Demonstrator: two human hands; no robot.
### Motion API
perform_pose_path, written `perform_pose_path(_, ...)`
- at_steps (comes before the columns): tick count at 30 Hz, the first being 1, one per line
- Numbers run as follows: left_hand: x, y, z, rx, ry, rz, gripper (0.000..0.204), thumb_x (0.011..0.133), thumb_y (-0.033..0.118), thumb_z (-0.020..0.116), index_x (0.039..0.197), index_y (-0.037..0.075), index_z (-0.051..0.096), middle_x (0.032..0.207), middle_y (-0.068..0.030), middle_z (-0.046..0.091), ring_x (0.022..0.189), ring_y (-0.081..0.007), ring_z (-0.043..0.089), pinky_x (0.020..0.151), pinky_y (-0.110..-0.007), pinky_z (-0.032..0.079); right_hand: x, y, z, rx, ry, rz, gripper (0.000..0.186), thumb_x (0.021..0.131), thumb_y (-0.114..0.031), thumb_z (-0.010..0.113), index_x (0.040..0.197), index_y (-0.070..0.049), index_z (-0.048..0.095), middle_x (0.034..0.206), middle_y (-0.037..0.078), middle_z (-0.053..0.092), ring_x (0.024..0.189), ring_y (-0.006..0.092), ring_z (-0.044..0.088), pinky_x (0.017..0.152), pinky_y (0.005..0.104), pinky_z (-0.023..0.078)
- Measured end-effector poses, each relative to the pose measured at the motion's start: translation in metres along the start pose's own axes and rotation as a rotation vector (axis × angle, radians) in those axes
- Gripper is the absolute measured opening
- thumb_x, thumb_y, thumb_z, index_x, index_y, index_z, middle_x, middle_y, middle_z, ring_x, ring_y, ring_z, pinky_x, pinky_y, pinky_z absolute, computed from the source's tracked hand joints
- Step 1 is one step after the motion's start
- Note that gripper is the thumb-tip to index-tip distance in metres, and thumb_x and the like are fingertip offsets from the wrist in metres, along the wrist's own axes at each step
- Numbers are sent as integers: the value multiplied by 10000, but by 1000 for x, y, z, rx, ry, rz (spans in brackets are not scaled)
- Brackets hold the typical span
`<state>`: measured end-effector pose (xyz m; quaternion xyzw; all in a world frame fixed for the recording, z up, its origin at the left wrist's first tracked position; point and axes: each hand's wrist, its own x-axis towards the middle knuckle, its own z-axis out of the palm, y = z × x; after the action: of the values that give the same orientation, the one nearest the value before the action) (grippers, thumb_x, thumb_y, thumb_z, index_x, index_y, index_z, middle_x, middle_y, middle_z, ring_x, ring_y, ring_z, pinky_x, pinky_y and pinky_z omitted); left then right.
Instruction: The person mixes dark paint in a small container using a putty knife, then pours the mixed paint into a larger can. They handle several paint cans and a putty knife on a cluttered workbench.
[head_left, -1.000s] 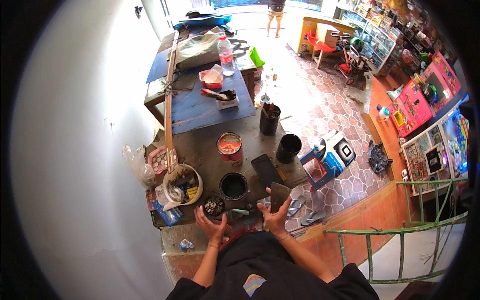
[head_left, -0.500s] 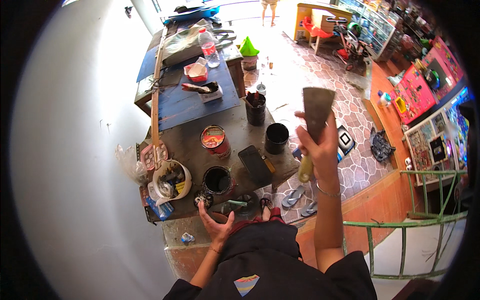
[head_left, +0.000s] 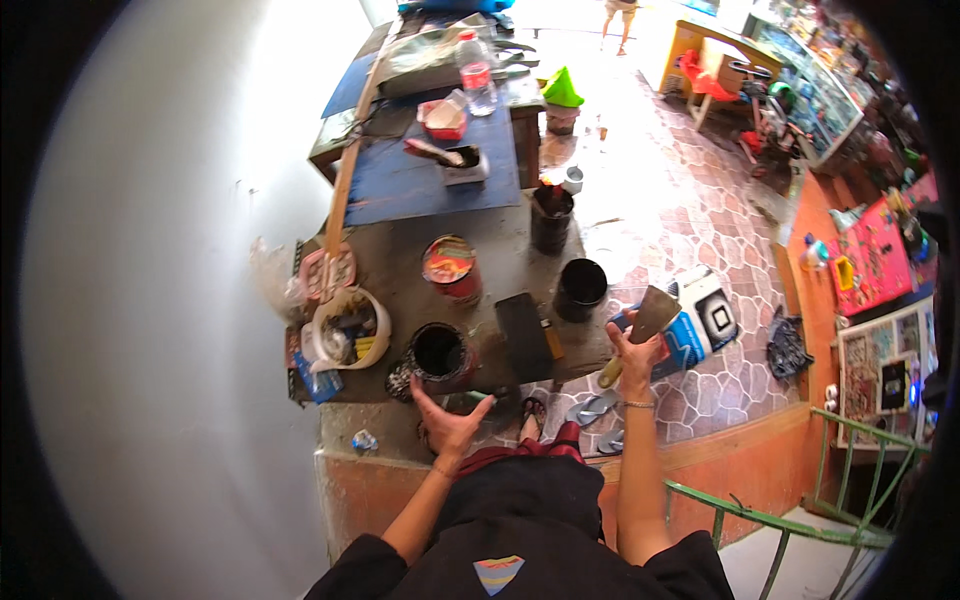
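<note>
From here I see the right hand gripping a flat, yellow-handled grey metal scraper, right of the rough-rimmed black cylindrical can. The left hand is spread wide by that can's near side.

Bucket left of nearest can; bottle behind; sandals right, on floor.

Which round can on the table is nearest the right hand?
The plain black cylindrical can, near the brown table's right edge. The red-and-yellow-topped can and speckle-rimmed dark can stand farther left; the other dark can is farther back.
</note>
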<state>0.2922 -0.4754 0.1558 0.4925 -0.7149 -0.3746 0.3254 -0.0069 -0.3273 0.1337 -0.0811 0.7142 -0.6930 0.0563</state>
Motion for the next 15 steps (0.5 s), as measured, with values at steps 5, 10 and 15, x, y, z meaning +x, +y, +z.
perform_pose_path(5,9,-4,25,81,184,-25,1436,578,510,1002,1596,-60,165,1608,-294,304,1506,-411,319,1251,-477,258,16,7,13,-90,-113,-73,596,766,-162,948,1288,-44,684,737,-93,541,628,24,467,587,204,367)
perform_pose_path(10,27,-4,33,141,247,-79,1385,587,481,1007,1591,-24,198,1549,-237,427,1445,-357,425,1223,-475,301,16,9,11,90,-122,-9,521,826,-140,910,1276,-24,674,713,-95,524,630,19,480,578,186,375)
perform_pose_path(15,40,-4,39,-143,247,-80,1229,607,330,1016,1561,18,306,1455,-180,536,1315,-293,562,1132,-429,433,-1,12,-11,107,-143,8,442,871,-106,865,1240,-55,628,1080,-9,648,735,37,541,572,196,405)
